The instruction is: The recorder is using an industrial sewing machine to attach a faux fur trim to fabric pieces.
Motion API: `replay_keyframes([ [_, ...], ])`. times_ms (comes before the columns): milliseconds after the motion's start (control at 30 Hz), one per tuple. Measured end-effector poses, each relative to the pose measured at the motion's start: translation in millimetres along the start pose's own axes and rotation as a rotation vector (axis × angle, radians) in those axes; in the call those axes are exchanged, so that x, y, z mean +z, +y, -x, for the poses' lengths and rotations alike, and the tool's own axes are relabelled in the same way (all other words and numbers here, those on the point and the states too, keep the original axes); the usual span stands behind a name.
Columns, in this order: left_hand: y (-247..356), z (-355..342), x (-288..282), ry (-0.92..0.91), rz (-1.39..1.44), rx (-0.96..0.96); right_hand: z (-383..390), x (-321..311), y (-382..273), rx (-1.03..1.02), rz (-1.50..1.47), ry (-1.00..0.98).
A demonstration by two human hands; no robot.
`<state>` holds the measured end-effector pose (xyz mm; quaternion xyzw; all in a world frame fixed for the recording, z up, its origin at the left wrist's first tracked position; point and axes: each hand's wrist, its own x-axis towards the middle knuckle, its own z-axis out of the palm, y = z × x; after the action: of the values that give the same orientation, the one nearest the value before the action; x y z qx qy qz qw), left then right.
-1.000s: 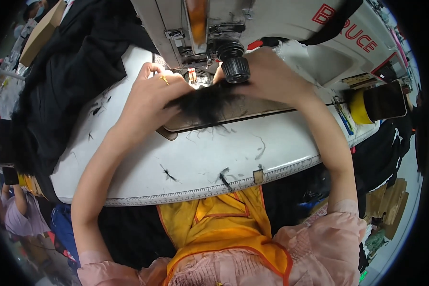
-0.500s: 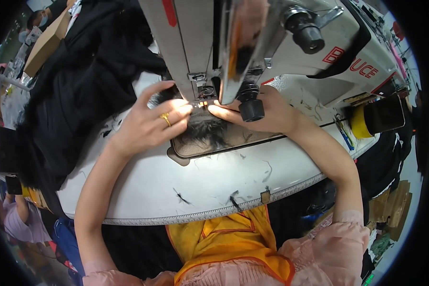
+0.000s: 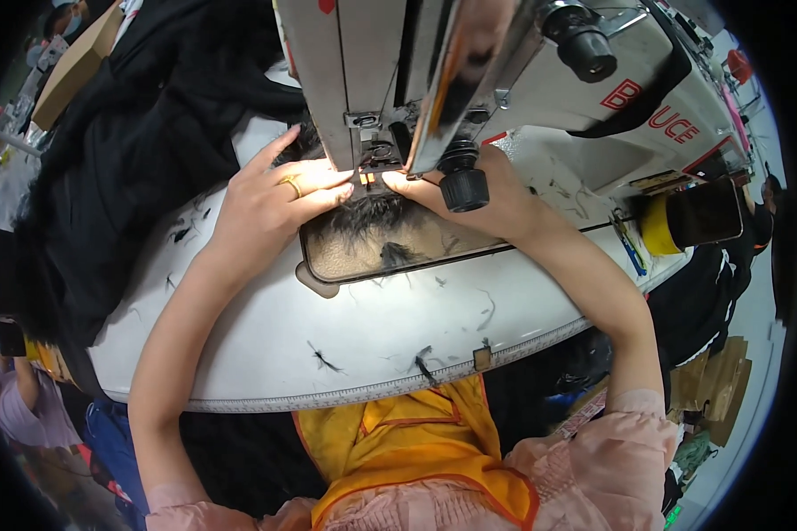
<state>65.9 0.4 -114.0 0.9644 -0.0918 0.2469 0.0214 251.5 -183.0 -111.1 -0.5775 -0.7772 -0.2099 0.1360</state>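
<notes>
Black feathery trim (image 3: pixel 372 215) lies under the needle area of a white sewing machine (image 3: pixel 549 102), spilling toward me over the bed plate. Left of the needle, my left hand (image 3: pixel 266 199) has its thumb and a finger closed on the trim's edge; another finger points away, and a gold-coloured ring circles one finger. My right hand (image 3: pixel 505 199) reaches in from the other side, one fingertip beside the presser foot (image 3: pixel 367 180). A black knob (image 3: pixel 465 188) and the machine head hide most of its fingers. A lamp brightens the fingertips.
Black fabric (image 3: pixel 142 168) is heaped at the left. Feather scraps (image 3: pixel 423 365) litter the white table (image 3: pixel 266 345), whose front edge carries a measuring tape (image 3: pixel 398 389). At the right stands a yellow and black container (image 3: pixel 660 226) near pens. Other people are visible far left.
My left hand's fingers have drawn closer together at the trim, and its ring has turned. More trim shows in front of the needle. The whole view has shifted slightly.
</notes>
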Motion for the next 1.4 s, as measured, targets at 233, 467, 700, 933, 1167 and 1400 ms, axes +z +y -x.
replay_keyframes([
  [233,3.9,0.4,1.8,-0.006,0.07,-0.032,3.4,7.0,5.3,-0.003,-0.174,0.061],
  [467,6.9,5.8,-6.0,-0.084,0.098,0.06,1.5,-6.1,-6.8,0.409,-0.349,-0.229],
  [700,6.0,7.0,-11.4,-0.091,0.107,0.086,7.7,-7.7,-5.3,0.093,-0.036,-0.133],
  [933,-9.0,-3.3,-5.6,-0.094,0.049,0.083,11.3,14.8,10.7,0.046,-0.01,0.123],
  [1167,-4.6,-1.5,-4.6,-0.066,0.073,0.064,10.1,8.2,4.3,0.092,-0.079,0.127],
  [1400,-1.4,1.6,-2.3,0.001,0.045,0.061,11.4,14.2,0.1,0.087,-0.026,0.096],
])
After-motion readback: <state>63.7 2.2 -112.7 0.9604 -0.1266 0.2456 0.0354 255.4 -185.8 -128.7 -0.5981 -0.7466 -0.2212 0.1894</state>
